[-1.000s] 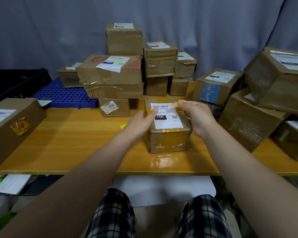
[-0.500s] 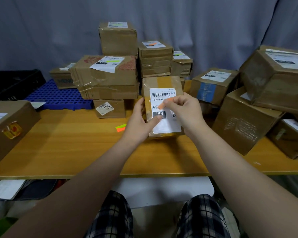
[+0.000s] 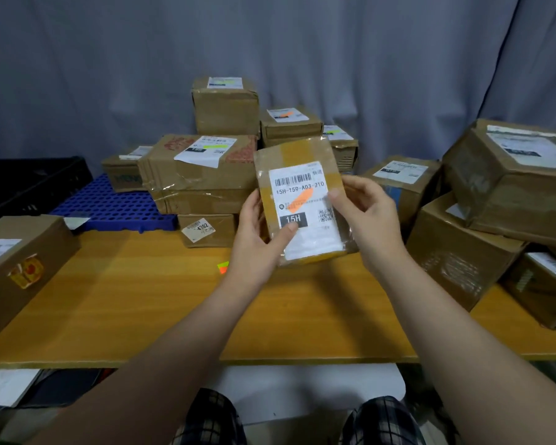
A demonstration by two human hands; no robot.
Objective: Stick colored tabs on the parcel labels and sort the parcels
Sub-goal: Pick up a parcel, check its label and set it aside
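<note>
I hold a small brown parcel [image 3: 302, 155] tilted up above the wooden table [image 3: 142, 300], its white label [image 3: 305, 239] facing me. An orange tab [image 3: 299, 199] sits stuck across the label under the code line. My left hand [image 3: 257, 245] grips the parcel's lower left edge, thumb on the label near the black "15H" box. My right hand [image 3: 366, 213] grips the right edge, thumb pressed on the label's right side. A small stack of green and orange tabs [image 3: 223, 267] lies on the table beside my left wrist.
Several labelled parcels are stacked behind [image 3: 203, 168], some bearing green or orange tabs. More boxes pile up at the right [image 3: 507, 187]. A long box [image 3: 20, 268] lies at the left. A blue perforated pallet [image 3: 109, 203] and a black crate [image 3: 29, 184] sit back left.
The parcel rose from lying flat on the table to being held tilted toward me. My right hand laid the orange tab on the label and shifted to the right edge.
</note>
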